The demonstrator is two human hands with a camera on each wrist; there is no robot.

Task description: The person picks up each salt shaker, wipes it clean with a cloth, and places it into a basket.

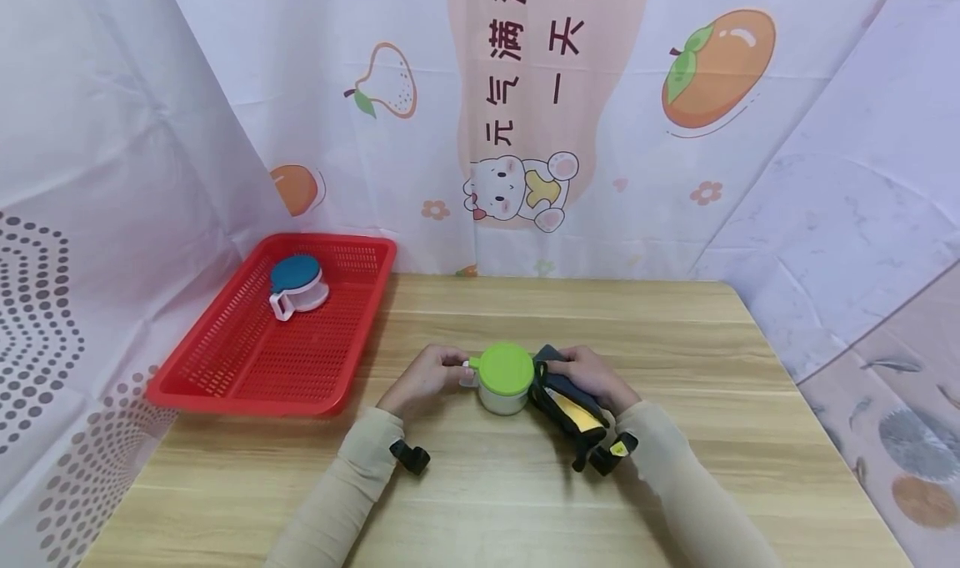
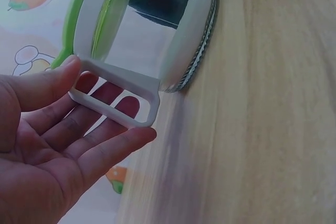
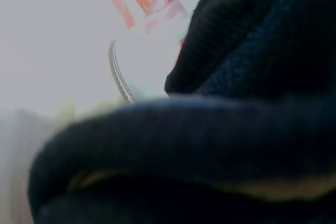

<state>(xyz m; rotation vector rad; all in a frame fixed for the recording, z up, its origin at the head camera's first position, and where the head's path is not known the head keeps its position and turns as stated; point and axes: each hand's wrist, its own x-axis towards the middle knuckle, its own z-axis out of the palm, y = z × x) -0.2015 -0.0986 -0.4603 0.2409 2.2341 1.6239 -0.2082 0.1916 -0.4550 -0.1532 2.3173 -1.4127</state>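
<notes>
A clear jar (image 2: 142,45) with a green lid (image 1: 506,369) and a white loop handle (image 2: 116,114) stands on the wooden table. My left hand (image 1: 428,379) holds that handle, thumb at its top near the lid and fingers behind it. Just right of the jar, my right hand (image 1: 592,375) grips a dark cloth item with a yellow inside (image 1: 576,412), like a small pouch, beside the jar's wall. Close up in the right wrist view, dark folds of this cloth (image 3: 252,40) fill most of the picture and hide the right fingers.
At the left a red plastic basket (image 1: 300,364) stands on the table (image 1: 487,501). In it lies a second jar with a blue lid (image 1: 295,273) and a white handle. A printed curtain (image 1: 420,176) hangs behind the table's far edge.
</notes>
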